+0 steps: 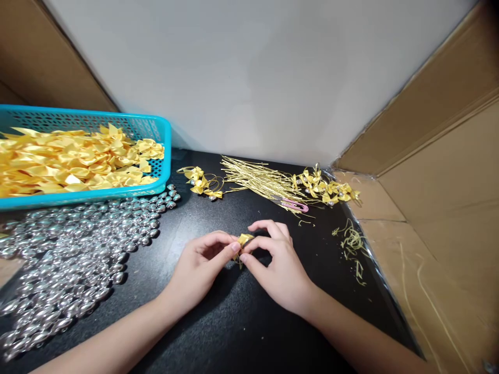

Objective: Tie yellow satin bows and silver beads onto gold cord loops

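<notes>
A small yellow ribbon bow [244, 239] is pinched between my two hands over the middle of the black table. My left hand [205, 257] grips its left side between thumb and fingers. From the right, my right hand [276, 259] closes thumb and index finger at the bow's lower right edge, its other fingers curled above. Thin gold strands show just below the bow; whether a bead is in there too is hidden by the fingers. Beyond the hands lies a bundle of gold twist ties [257, 179], with pink thread snips [294, 204] at its near end.
A turquoise basket [166, 156] of yellow bows [78, 161] stands at the left. In front of it spread many silver beads [86, 254]. Bows with beads [200, 184] lie behind the hands, more bows [327, 187] back right. Gold scraps [353, 241] lie right. Cardboard [440, 140] walls the right side.
</notes>
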